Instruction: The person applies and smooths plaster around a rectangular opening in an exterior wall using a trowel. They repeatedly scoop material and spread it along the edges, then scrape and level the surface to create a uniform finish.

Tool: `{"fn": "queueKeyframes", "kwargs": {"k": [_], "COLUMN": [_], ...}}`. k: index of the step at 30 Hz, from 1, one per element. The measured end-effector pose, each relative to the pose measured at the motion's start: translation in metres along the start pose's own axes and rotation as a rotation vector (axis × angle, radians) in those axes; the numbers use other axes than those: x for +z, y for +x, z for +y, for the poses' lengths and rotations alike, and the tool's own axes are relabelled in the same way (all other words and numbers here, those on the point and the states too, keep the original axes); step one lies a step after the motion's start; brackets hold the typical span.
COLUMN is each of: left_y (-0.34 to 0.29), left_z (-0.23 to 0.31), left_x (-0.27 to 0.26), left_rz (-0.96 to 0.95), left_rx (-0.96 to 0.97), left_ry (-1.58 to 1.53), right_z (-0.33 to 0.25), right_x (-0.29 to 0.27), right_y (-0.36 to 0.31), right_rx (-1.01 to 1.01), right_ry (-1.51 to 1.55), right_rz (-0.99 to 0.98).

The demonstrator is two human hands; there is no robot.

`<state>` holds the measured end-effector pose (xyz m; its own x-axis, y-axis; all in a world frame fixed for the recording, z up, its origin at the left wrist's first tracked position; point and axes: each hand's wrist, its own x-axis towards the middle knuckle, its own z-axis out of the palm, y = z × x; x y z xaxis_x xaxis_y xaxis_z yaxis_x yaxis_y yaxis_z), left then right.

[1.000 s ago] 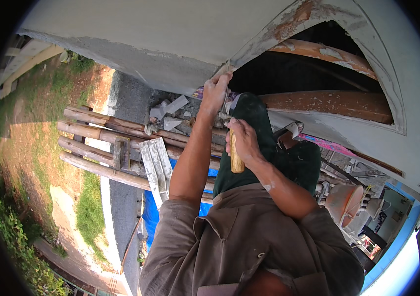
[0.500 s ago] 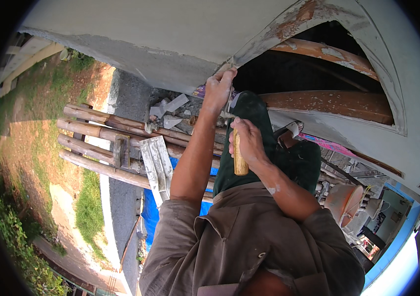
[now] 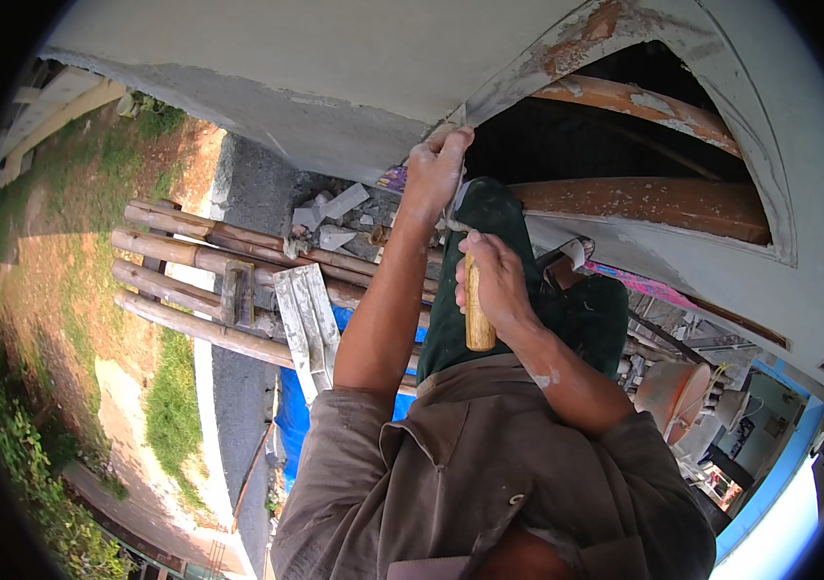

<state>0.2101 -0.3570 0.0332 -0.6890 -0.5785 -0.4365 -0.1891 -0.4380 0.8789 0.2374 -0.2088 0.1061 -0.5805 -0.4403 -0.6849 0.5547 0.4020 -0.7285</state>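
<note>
In my right hand (image 3: 497, 285) is a trowel with a pale wooden handle (image 3: 480, 314), its butt toward my body. The trowel's metal neck, smeared with mortar, bends away from the handle, and its thin blade is seen nearly edge-on beside my left wrist. My left hand (image 3: 436, 172) is raised with fingers curled at the lower corner of the window-like opening's pale frame (image 3: 518, 82). Whatever those fingers grip is hidden. Plaster dust whitens both hands. The wall (image 3: 267, 58) beside the frame is partly rough grey render.
Wooden poles (image 3: 180, 253) form a platform below on the left, with a whitened metal channel (image 3: 308, 324) across them. Broken rubble (image 3: 339, 208) lies beyond. Brown wooden bars (image 3: 644, 208) cross the opening. An orange-brown basin (image 3: 673, 396) stands at right; blue sheeting (image 3: 293, 420) shows underneath.
My right hand and the trowel have shifted slightly right and toward my body. My left hand has moved slightly right along the frame corner, fingers still curled.
</note>
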Motion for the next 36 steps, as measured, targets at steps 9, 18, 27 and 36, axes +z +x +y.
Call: {"fn": "queueKeyframes", "kwargs": {"k": [9, 18, 27, 36], "left_y": [-0.014, -0.023, -0.028, -0.044], "left_z": [0.018, 0.031, 0.045, 0.068], "left_x": [0.009, 0.014, 0.015, 0.022], "left_rz": [0.06, 0.049, -0.011, 0.017], "left_rx": [0.053, 0.085, 0.065, 0.127], "left_ry": [-0.103, -0.117, -0.057, -0.11], "right_z": [-0.006, -0.021, -0.035, -0.049], "right_x": [-0.001, -0.003, -0.003, -0.006], "right_y": [-0.009, -0.025, -0.039, -0.053], "right_rx": [-0.022, -0.014, -0.021, -0.039], "right_ry": [-0.008, -0.051, -0.048, -0.091], "right_rz": [0.002, 0.019, 0.029, 0.031]}}
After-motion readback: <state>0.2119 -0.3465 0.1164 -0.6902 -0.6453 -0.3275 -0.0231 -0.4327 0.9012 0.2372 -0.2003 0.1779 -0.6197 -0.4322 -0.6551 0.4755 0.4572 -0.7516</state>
